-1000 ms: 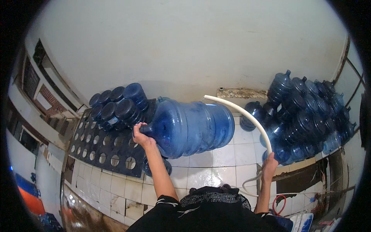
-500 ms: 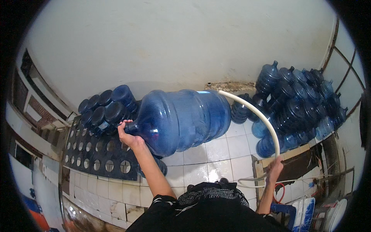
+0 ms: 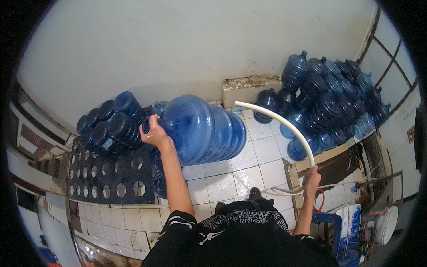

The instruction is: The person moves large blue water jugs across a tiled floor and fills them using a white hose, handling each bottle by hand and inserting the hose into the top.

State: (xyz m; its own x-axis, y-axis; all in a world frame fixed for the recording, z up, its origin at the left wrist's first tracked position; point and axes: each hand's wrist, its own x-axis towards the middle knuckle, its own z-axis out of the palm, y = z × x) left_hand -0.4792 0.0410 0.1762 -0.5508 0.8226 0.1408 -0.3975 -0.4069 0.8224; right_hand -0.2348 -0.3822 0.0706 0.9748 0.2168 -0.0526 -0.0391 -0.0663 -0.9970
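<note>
Turned from its more sideways pose half a second ago, the big blue jug [image 3: 198, 129] now shows more of its rounded shoulder, and the cream hose [image 3: 284, 123], whose tip overlapped it, appears clear of its base. Glossy, translucent and ribbed, the jug hangs tilted above white floor tiles [image 3: 222, 184], beside the black, round-holed rack [image 3: 113, 178]. With the arm extended, the left hand [image 3: 154, 132] grasps its neck; the right hand [image 3: 312, 179], lower, grips the smooth, arching hose.
</note>
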